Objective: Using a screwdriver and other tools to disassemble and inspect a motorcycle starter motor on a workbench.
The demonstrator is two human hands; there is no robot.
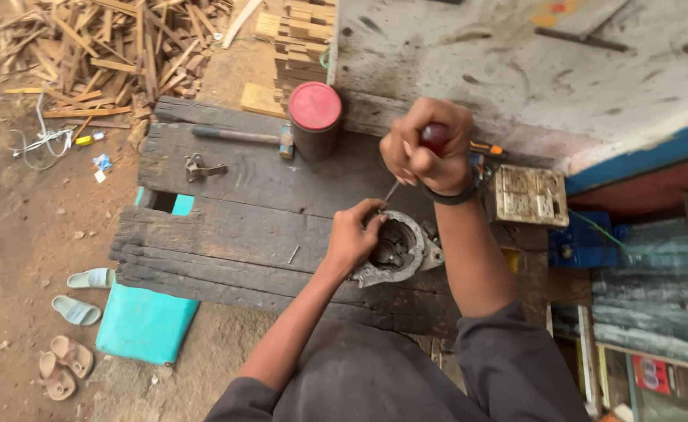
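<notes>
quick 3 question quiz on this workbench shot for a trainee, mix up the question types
1. True or false: the right hand grips a screwdriver with a red handle.
2. What does the left hand steady? A) the hammer B) the round metal housing C) the red-lidded can
3. What lies on the ground to the left of the dark plank bench?

Key
1. True; its thin shaft points down toward the housing.
2. B
3. Pairs of sandals, with a heap of wood offcuts farther back.
</notes>
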